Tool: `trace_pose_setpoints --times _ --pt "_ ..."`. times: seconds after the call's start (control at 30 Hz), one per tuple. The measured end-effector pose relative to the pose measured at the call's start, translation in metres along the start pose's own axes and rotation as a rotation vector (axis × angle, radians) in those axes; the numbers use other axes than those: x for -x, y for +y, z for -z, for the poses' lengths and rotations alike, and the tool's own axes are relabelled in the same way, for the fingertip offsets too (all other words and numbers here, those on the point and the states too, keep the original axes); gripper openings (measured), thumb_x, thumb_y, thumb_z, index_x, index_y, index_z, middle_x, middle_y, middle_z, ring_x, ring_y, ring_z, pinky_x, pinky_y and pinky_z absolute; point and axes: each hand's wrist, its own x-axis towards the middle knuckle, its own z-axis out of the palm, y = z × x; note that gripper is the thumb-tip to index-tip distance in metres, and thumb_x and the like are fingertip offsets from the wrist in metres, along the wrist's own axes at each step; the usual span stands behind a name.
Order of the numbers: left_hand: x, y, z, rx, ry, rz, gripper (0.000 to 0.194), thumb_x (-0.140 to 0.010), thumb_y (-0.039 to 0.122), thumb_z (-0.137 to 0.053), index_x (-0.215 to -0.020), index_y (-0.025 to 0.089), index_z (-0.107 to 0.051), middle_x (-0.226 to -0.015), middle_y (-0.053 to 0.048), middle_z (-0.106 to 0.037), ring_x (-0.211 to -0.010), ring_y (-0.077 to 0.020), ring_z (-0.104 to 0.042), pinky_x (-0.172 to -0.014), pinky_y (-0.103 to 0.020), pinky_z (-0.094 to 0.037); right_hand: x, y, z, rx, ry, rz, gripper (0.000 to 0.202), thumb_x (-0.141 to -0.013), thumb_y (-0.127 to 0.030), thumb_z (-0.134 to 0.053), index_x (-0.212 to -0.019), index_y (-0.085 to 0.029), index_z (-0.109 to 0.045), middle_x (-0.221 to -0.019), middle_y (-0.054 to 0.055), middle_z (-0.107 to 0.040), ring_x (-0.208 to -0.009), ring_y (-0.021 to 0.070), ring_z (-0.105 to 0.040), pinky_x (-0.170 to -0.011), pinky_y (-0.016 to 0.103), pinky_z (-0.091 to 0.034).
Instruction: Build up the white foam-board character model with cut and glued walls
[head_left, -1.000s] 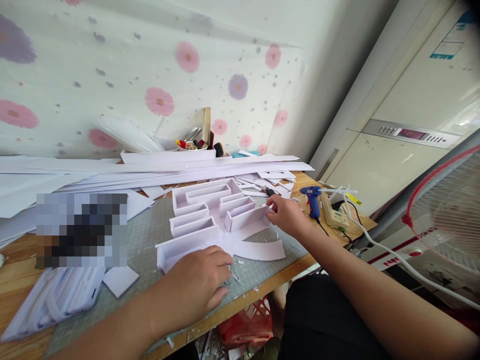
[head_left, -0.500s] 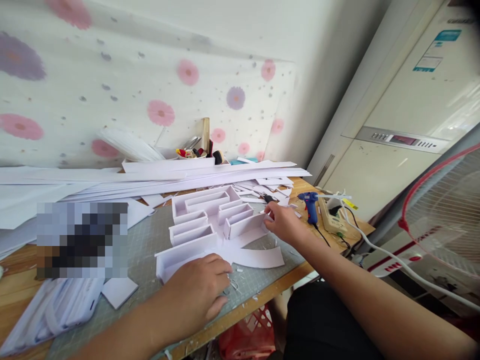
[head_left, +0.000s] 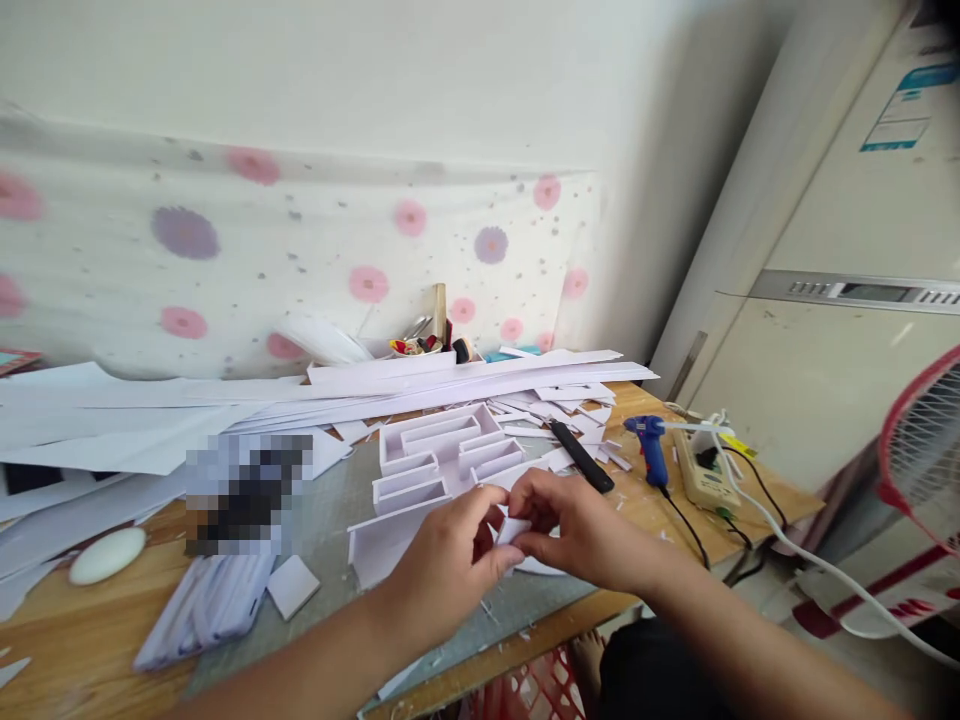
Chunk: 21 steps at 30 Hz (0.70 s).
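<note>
Both my hands meet in front of a white foam-board model (head_left: 390,530) with thin upright walls and narrow compartments. Between my fingertips is a small white foam-board piece (head_left: 512,530), partly hidden by the fingers. My left hand (head_left: 454,545) pinches it from the left, thumb below and forefinger above. From the other side, my right hand (head_left: 574,522) closes on the same piece with its fingers curled. The model's near right part lies behind my hands. Under it all is a grey-green cutting mat (head_left: 330,530).
Right of the model lie a black-handled tool (head_left: 581,457), a blue glue gun (head_left: 647,455) and a power strip (head_left: 697,475) with cords. Long white strips (head_left: 420,385) and scraps line the back. A white oval object (head_left: 107,556) sits left. A fan (head_left: 919,450) stands right.
My right hand has left the model's right wall and my left hand has lifted from its near edge. They now meet around a small piece. The view has shifted.
</note>
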Motion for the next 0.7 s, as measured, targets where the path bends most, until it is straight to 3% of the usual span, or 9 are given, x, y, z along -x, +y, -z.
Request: trace_pose_setpoints --times 0.07,0.1,0.17,0.27,0.37,0.47,0.57,0.7 --pt "-0.004 -0.003 -0.001 0.036 0.095 0.030 0.023 -0.074 0.019 -0.064 -0.097 0.022 -0.060 -0.070 0.003 -0.059 -0.064 -0.0138 -0.054 -0.061 -0.025 -0.044 0.002 0.015 0.014 0.050 0.071 -0.043 0.017 -0.077 -0.029 -0.061 -0.090 -0.020 -0.056 -0.084 0.000 -0.061 -0.069 0.0131 -0.058 -0.063 0.022 -0.048" --pt "-0.004 -0.007 0.001 0.055 0.147 0.035 0.018 -0.075 0.020 -0.063 -0.093 0.022 -0.061 -0.069 0.003 -0.058 -0.064 -0.0136 -0.054 -0.061 -0.025 -0.043 0.005 0.028 0.027 0.165 0.168 -0.111 0.022 -0.075 -0.032 -0.063 -0.093 -0.021 -0.059 -0.091 0.001 -0.063 -0.073 0.0147 -0.060 -0.067 0.024 -0.050" --pt "-0.002 -0.017 0.005 0.084 0.243 0.046 0.008 -0.077 0.023 -0.061 -0.085 0.021 -0.060 -0.069 0.003 -0.058 -0.064 -0.0136 -0.054 -0.062 -0.025 -0.043 0.017 0.061 0.058 0.446 0.568 -0.350 0.019 -0.077 -0.034 -0.059 -0.090 -0.020 -0.060 -0.087 0.003 -0.064 -0.077 0.0194 -0.061 -0.072 0.031 -0.050" --pt "0.002 -0.030 0.016 0.095 0.327 0.050 0.009 -0.079 0.026 -0.060 -0.075 0.021 -0.055 -0.070 0.002 -0.057 -0.066 -0.0138 -0.053 -0.063 -0.025 -0.042 0.045 0.109 0.096 0.623 0.852 -0.558 0.018 -0.079 -0.028 -0.051 -0.088 -0.014 -0.058 -0.087 0.014 -0.062 -0.083 0.0294 -0.059 -0.079 0.046 -0.046" --pt "0.003 -0.032 0.022 0.169 0.347 -0.018 0.012 -0.080 0.024 -0.060 -0.073 0.020 -0.051 -0.082 0.000 -0.059 -0.076 -0.0143 -0.053 -0.067 -0.025 -0.042 0.064 0.138 0.109 0.747 0.889 -0.611 0.024 -0.077 -0.025 -0.055 -0.097 -0.012 -0.060 -0.099 0.016 -0.061 -0.101 0.0313 -0.055 -0.091 0.043 -0.042" --pt "0.001 -0.033 0.023 0.327 0.384 -0.121 0.009 -0.080 0.020 -0.061 -0.074 0.021 -0.055 -0.091 -0.001 -0.055 -0.088 -0.0149 -0.052 -0.072 -0.023 -0.042 0.063 0.152 0.109 0.827 0.880 -0.638 0.036 -0.078 -0.028 -0.058 -0.108 -0.009 -0.058 -0.110 0.018 -0.058 -0.112 0.0319 -0.050 -0.097 0.042 -0.038" --pt "-0.001 -0.038 0.020 0.506 0.391 -0.101 0.005 -0.079 0.020 -0.066 -0.077 0.021 -0.061 -0.083 0.001 -0.052 -0.081 -0.0129 -0.050 -0.069 -0.022 -0.042 0.052 0.159 0.110 0.839 0.878 -0.694 0.041 -0.078 -0.029 -0.060 -0.112 -0.006 -0.056 -0.107 0.020 -0.060 -0.101 0.0331 -0.056 -0.087 0.042 -0.044" --pt "-0.005 -0.040 0.022 0.814 0.419 0.075 0.014 -0.074 0.029 -0.072 -0.083 0.021 -0.064 -0.076 0.003 -0.055 -0.068 -0.0096 -0.052 -0.064 -0.021 -0.045 0.040 0.156 0.111 0.834 0.868 -0.706 0.030 -0.076 -0.025 -0.058 -0.100 -0.007 -0.061 -0.087 0.018 -0.065 -0.080 0.0339 -0.062 -0.072 0.043 -0.048"
